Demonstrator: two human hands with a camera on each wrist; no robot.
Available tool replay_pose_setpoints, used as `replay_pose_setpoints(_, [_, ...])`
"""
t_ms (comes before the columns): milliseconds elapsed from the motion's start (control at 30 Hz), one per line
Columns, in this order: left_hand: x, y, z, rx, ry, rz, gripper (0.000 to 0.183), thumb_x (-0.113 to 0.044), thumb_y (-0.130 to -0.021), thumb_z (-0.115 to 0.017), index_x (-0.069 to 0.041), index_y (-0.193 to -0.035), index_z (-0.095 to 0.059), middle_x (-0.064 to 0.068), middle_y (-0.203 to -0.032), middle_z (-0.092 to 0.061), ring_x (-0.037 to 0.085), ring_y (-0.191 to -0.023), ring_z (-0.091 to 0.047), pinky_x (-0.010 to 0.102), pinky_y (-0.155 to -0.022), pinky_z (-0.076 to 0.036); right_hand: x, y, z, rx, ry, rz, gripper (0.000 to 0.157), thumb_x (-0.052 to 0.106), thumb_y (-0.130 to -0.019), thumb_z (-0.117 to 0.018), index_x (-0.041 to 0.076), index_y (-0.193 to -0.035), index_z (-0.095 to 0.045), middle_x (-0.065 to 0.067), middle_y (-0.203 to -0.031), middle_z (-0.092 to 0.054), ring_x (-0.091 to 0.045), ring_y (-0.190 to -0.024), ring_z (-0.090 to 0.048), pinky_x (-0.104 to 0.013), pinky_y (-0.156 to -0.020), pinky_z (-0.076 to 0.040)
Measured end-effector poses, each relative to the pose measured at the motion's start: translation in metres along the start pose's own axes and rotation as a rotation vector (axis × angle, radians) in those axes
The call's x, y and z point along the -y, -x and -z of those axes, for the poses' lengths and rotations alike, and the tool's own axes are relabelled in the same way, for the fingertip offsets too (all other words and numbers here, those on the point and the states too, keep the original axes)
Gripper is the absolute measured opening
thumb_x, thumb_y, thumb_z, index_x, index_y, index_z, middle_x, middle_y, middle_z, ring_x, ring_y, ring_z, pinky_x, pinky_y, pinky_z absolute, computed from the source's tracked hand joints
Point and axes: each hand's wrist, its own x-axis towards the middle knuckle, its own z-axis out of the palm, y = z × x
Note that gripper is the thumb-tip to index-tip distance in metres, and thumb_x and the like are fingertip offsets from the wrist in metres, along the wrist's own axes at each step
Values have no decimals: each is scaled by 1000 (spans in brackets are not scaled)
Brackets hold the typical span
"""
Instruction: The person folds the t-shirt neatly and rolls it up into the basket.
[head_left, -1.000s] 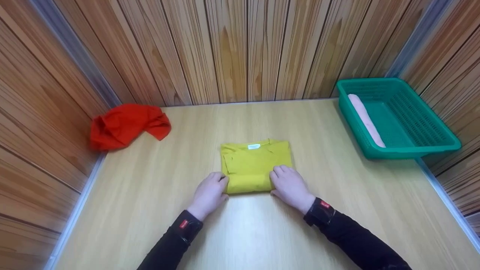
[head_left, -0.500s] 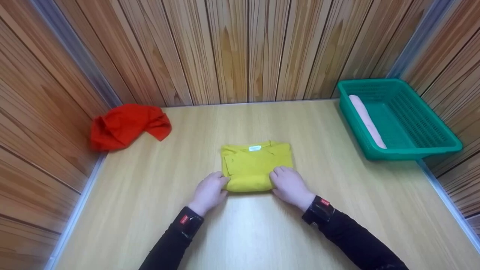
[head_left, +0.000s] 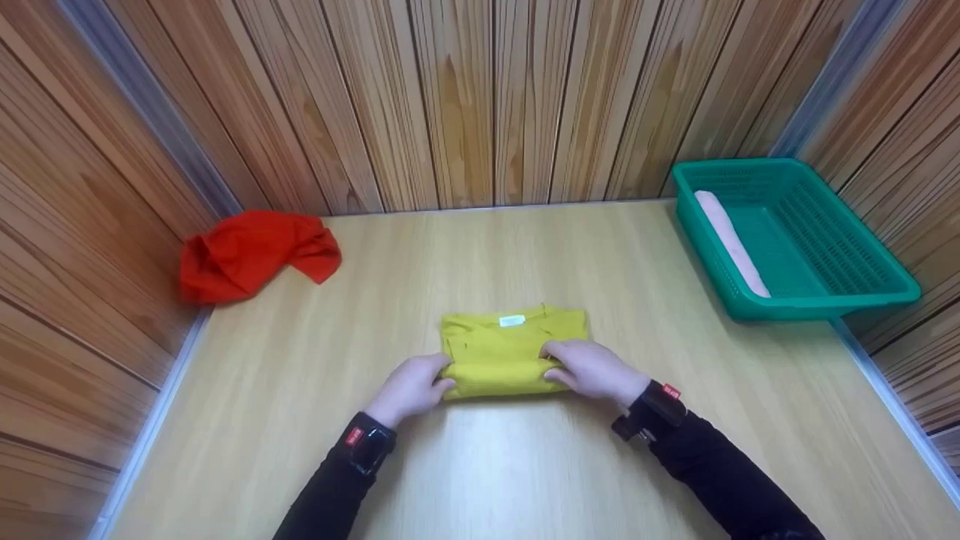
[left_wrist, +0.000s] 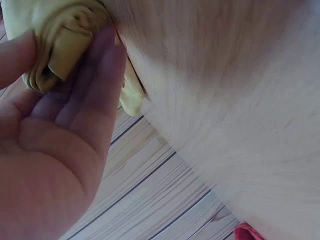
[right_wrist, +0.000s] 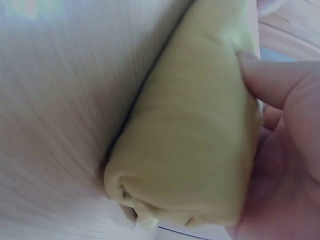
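Observation:
A mustard-yellow shirt (head_left: 487, 343) lies folded on the table, its white neck label at the far edge. Its near edge is rolled into a thick band. At the roll's left end my left hand (head_left: 409, 386) holds on with thumb and fingers; in the left wrist view the spiral layers of the roll (left_wrist: 70, 47) show between them. My right hand (head_left: 596, 369) grips the right part of the roll. The right wrist view has its thumb (right_wrist: 272, 80) against the rolled cloth (right_wrist: 185, 125), with the fingers curled along the far side, partly hidden.
A crumpled red cloth (head_left: 255, 255) lies at the back left by the wall. At the back right stands a green plastic basket (head_left: 817, 302) with a pale pink rolled cloth (head_left: 731, 241) along its left side. Wood-panelled walls (head_left: 480, 105) enclose the table (head_left: 487, 465).
The yellow shirt has slid towards me with both hands on it. My thumbs have shifted up from the near edge, and the right one now lies on the roll.

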Motion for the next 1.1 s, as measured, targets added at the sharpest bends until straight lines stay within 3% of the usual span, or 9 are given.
replay_pose_setpoints(200, [2,-4,0,55,35,78,23,-18,-93,-68,-2,-109,-64,9,-93,-68,27,-88,-65,45,-83,-53,-7,-7,4,59,-88,-28,24,23,-99,-59,4,-113,-63,-12,-106,-69,-32,-100,-66,-49,-88,-52])
replay_pose_setpoints(333, [3,-7,-1,58,44,98,26,-18,-95,-65,0,-114,-63,15,-101,-69,32,-95,-66,48,-88,-52,-9,-13,4,74,-82,-42,25,23,-101,-57,3,-114,-63,-13,-108,-69,-33,-101,-66,-49,-89,-52])
replay_pose_setpoints(633, [2,-13,-2,52,34,162,27,-19,-95,-66,-1,-114,-62,11,-95,-67,31,-91,-65,48,-84,-53,-12,-17,3,71,-63,-51,28,24,-101,-55,3,-118,-64,-14,-111,-69,-33,-105,-65,-49,-91,-51])
replay_pose_setpoints(733, [1,-13,-3,32,20,178,30,-19,-93,-68,0,-115,-60,15,-101,-67,34,-96,-65,50,-85,-52,-12,-17,0,11,-26,-35,28,23,-98,-60,5,-119,-66,-13,-111,-67,-32,-103,-64,-48,-89,-51])
replay_pose_setpoints(833, [1,-13,-5,-10,-5,181,35,-20,-91,-71,1,-116,-58,18,-106,-66,36,-99,-64,50,-87,-52,-11,-17,-3,-111,37,5,27,23,-91,-70,11,-115,-69,-7,-107,-64,-27,-99,-60,-46,-85,-50])
replay_pose_setpoints(967, [-1,-13,-8,-100,-47,163,36,-19,-85,-77,0,-108,-56,13,-99,-60,32,-92,-60,46,-82,-52,-9,-18,-7,-261,116,57,22,21,-82,-79,18,-102,-69,0,-101,-62,-21,-93,-54,-40,-81,-46])
replay_pose_setpoints(1100, [-4,-11,-10,-180,-118,109,35,-16,-80,-81,-4,-96,-53,7,-93,-51,26,-85,-53,41,-76,-51,-4,-15,-11,-322,160,93,16,18,-81,-80,18,-93,-69,2,-94,-61,-19,-86,-52,-36,-73,-47])
